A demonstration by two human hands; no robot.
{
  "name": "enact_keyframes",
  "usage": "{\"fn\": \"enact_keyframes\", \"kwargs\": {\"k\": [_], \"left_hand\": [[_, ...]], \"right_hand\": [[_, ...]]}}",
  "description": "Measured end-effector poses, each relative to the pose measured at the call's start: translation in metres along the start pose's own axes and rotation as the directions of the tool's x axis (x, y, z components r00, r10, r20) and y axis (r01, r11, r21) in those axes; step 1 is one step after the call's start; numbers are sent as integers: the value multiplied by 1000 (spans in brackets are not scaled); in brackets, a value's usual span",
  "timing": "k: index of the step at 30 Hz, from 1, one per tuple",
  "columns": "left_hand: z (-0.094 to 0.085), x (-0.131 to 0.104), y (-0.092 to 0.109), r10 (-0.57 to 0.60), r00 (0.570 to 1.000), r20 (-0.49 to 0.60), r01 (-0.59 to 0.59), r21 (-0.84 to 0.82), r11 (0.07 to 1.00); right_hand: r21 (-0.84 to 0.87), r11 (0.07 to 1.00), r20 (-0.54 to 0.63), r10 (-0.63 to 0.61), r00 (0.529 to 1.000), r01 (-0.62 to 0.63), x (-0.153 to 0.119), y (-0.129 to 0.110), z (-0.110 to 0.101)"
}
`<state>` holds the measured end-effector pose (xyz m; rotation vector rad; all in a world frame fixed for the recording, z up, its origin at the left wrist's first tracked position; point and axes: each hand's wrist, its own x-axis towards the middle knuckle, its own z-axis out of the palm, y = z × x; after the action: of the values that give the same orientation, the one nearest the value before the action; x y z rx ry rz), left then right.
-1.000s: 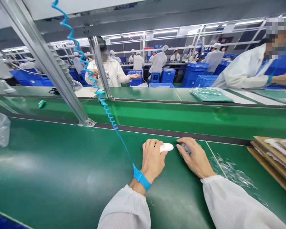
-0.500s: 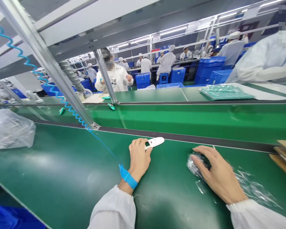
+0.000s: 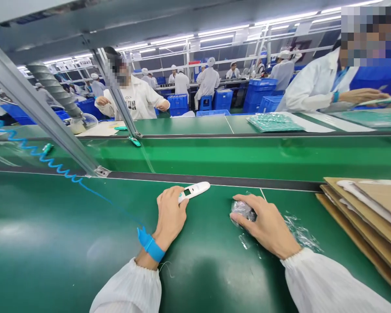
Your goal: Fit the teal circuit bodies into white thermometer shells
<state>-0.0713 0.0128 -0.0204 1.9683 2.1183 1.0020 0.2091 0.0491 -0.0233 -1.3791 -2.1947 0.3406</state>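
My left hand (image 3: 171, 214), with a blue strap (image 3: 151, 244) at the wrist, is closed round the near end of a white elongated plastic housing (image 3: 198, 189) with a rectangular window. The housing's far end points right, close to the table's back strip. To the right, my right hand (image 3: 267, 224) curls its thumb and fingers round crumpled clear plastic film (image 3: 242, 211) on the green table. Part of that film is hidden by the fingers. More loose clear film (image 3: 302, 232) lies beside the right wrist.
Stacked cardboard sheets (image 3: 371, 217) lie at the right. Beyond the dark strip runs a green conveyor belt (image 3: 231, 154) with a small green part (image 3: 134, 141). A metal post (image 3: 52, 113) and a coiled blue cord (image 3: 57, 165) are at left. Co-workers sit across the belt.
The view has turned right, so both hands appear further left and more cardboard shows. My right fingers have drawn in round the film. The left hand still holds the white housing.
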Motion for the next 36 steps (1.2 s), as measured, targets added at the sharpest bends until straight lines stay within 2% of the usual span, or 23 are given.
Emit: {"fn": "enact_keyframes", "kwargs": {"k": [3, 6, 8, 10, 13, 16, 22, 25, 29, 33, 34, 36], "left_hand": [[-2, 0, 3, -10, 1000, 6, 10, -28, 1000], [-5, -1, 5, -26, 999, 37, 30, -136, 990], [-6, -2, 7, -60, 996, 70, 74, -220, 973], [-6, -3, 8, -87, 989, 117, 116, -269, 956], [-7, -4, 11, -74, 975, 209, 132, -279, 951], [-9, -5, 13, -57, 969, 239, 121, -260, 958], [-7, -6, 13, -20, 975, 223, 86, -290, 953], [-7, -6, 12, -16, 983, 184, 71, -300, 951], [-10, -4, 14, -39, 996, 80, 65, -354, 933], [-12, 1, 13, -193, 978, 78, 205, -500, 841], [-12, 2, 13, -233, 967, 100, 248, -562, 789], [-13, 5, 13, -274, 948, 162, 303, -719, 625]], "right_hand": [[-105, 994, -145, 0, 989, -15, 1, 12, 0], [-266, 957, -299, 32, 954, -115, 1, 21, 1], [-313, 936, -366, 36, 930, -159, 1, 18, 2], [-323, 936, -397, 1, 918, -141, -1, 7, 4], [-329, 943, -396, -92, 914, -47, -3, -11, 6], [-339, 940, -367, -152, 918, 20, -5, -14, 11], [-307, 951, -298, -120, 947, 24, -4, 6, 24], [-284, 958, -314, -121, 942, 29, -3, 7, 25], [-257, 964, -353, -156, 923, 65, -1, 1, 20], [-209, 967, -340, -210, 917, 144, 1, 0, 20], [-201, 966, -328, -221, 918, 161, 1, 1, 22], [-192, 965, -307, -231, 923, 178, 0, 3, 26]]}}
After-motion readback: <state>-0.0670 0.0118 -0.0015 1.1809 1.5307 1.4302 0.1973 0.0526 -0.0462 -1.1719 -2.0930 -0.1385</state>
